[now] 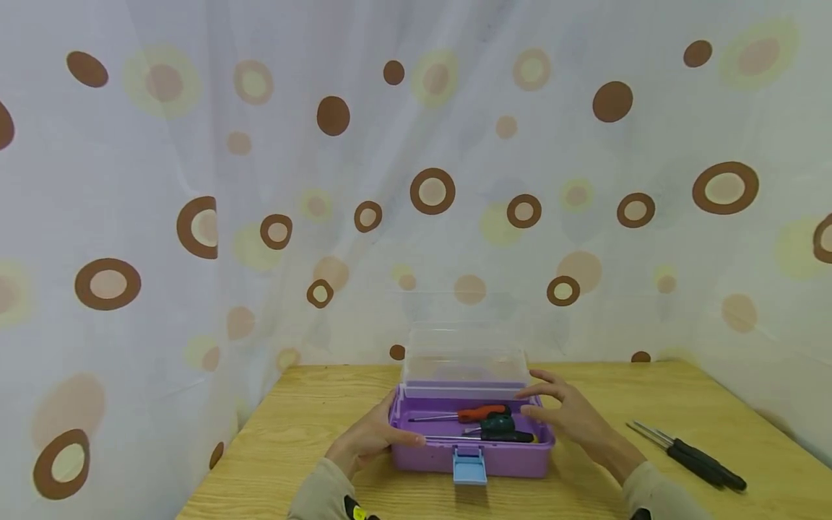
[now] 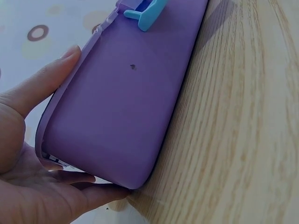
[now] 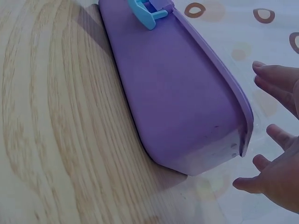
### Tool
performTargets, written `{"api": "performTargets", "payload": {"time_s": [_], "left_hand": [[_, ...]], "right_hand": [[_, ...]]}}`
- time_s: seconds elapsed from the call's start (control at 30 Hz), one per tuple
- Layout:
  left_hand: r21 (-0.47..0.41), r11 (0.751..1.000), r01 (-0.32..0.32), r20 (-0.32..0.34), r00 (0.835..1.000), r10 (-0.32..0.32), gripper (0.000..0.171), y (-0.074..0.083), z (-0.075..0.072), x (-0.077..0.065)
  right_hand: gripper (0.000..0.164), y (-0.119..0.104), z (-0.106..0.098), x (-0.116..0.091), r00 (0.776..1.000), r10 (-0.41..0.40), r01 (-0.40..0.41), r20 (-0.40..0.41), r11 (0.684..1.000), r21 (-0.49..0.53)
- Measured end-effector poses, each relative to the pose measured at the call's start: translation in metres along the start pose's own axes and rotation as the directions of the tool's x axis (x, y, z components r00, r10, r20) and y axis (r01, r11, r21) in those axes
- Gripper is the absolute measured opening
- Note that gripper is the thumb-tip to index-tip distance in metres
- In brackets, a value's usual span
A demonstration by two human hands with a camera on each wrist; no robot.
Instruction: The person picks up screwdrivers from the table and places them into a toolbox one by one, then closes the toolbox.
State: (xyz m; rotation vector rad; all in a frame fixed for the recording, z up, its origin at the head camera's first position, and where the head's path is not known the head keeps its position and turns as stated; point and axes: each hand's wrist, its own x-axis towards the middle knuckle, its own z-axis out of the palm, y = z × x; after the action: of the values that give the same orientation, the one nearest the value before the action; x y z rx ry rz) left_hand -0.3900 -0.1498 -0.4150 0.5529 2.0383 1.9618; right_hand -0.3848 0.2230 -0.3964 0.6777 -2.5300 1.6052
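Observation:
A purple toolbox (image 1: 429, 456) with a light blue latch (image 1: 469, 468) stands on the wooden table, its clear lid (image 1: 464, 354) raised at the back. Inside lie a red-handled screwdriver (image 1: 477, 414), a stubby dark green-handled screwdriver (image 1: 497, 422) and a long screwdriver with a black handle (image 1: 510, 436). My left hand (image 1: 370, 437) grips the box's left end, thumb on the front rim and fingers along the side, as the left wrist view also shows. Beside the right end, my right hand (image 1: 572, 415) has its fingers spread and holds nothing; in the right wrist view it is apart from the box.
Two black-handled screwdrivers (image 1: 705, 462) lie side by side on the table (image 1: 312, 404) at the right. A white curtain (image 1: 364, 159) with brown and yellow circles hangs behind the table and along its sides.

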Motion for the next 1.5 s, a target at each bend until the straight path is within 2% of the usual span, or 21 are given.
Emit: {"api": "performTargets", "payload": {"time_s": [0.3, 0.53, 0.77, 0.93, 1.07, 1.23, 1.37, 1.5], "left_hand": [[-0.001, 1.0, -0.004, 0.005, 1.0, 0.004, 0.121, -0.001, 0.002, 0.002], [0.004, 1.0, -0.008, 0.003, 1.0, 0.008, 0.122, -0.002, 0.0, 0.002], [0.012, 1.0, -0.004, -0.004, 1.0, 0.004, 0.122, -0.001, -0.001, 0.001], [0.015, 1.0, 0.008, -0.015, 1.0, -0.008, 0.123, 0.001, -0.002, -0.001], [-0.006, 1.0, -0.008, 0.008, 1.0, 0.008, 0.122, 0.002, -0.002, -0.001], [-0.006, 1.0, -0.014, 0.019, 1.0, 0.015, 0.122, 0.002, -0.002, -0.001], [-0.005, 1.0, -0.016, 0.015, 1.0, 0.016, 0.122, 0.003, -0.003, -0.001], [-0.013, 1.0, -0.02, 0.021, 1.0, 0.02, 0.122, 0.002, -0.003, -0.001]], "right_hand": [[0.039, 0.004, -0.019, -0.012, 0.999, 0.011, -0.012, -0.041, 1.0, -0.027], [0.048, 0.004, -0.033, -0.022, 0.999, 0.035, -0.035, -0.039, 0.999, -0.007], [0.045, 0.005, -0.045, -0.033, 0.998, 0.021, -0.022, -0.054, 1.0, -0.006], [0.046, 0.009, -0.055, -0.041, 0.997, 0.035, -0.038, -0.069, 0.998, -0.05], [0.046, 0.015, -0.065, -0.049, 0.995, 0.023, -0.034, -0.101, 0.993, -0.11], [0.045, 0.023, -0.079, -0.062, 0.992, 0.023, -0.039, -0.127, 0.991, -0.13], [0.048, 0.024, -0.093, -0.073, 0.988, 0.054, -0.073, -0.147, 0.989, -0.128], [0.052, 0.027, -0.109, -0.081, 0.979, 0.096, -0.13, -0.181, 0.974, -0.183]]}}
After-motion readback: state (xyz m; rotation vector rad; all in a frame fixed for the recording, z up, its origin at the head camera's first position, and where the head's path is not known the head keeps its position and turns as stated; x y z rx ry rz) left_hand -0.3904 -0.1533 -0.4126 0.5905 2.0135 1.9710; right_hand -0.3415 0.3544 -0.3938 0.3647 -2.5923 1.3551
